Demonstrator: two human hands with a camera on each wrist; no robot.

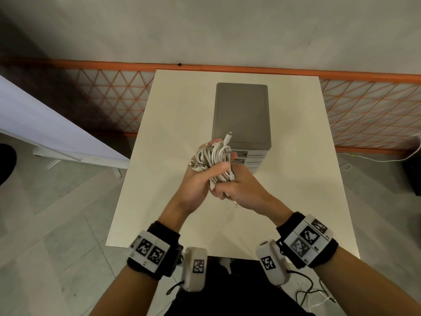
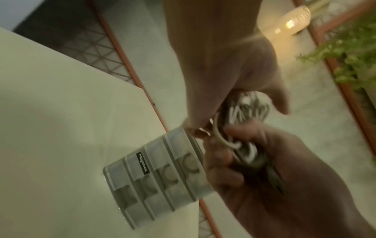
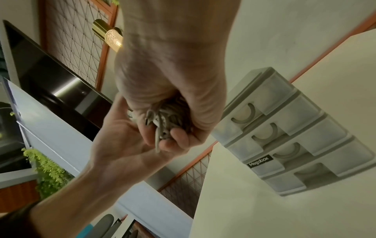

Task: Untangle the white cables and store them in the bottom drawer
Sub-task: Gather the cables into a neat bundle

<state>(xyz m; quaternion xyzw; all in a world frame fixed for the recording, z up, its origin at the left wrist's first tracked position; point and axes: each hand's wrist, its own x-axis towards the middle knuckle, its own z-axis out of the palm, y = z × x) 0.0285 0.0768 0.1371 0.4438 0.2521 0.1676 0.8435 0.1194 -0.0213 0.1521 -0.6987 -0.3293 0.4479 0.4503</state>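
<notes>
A tangled bundle of white cables (image 1: 214, 157) is held in the air over the white table (image 1: 159, 201), just in front of the grey drawer unit (image 1: 241, 115). My left hand (image 1: 198, 179) grips the bundle from the left with the thumb laid across it. My right hand (image 1: 239, 188) curls around its lower end. One connector sticks up at the top, another hangs below my right hand. In the left wrist view the cables (image 2: 248, 111) show between both hands. The right wrist view has the cables (image 3: 162, 124) in my right fist. Every drawer is closed, the bottom drawer (image 3: 305, 178) included.
The drawer unit (image 2: 162, 173) stands at the middle back of the small table. An orange grid fence (image 1: 364, 110) runs behind it. A white board (image 1: 57, 133) leans on the floor at the left, and loose wires (image 1: 387, 159) lie on the floor at the right.
</notes>
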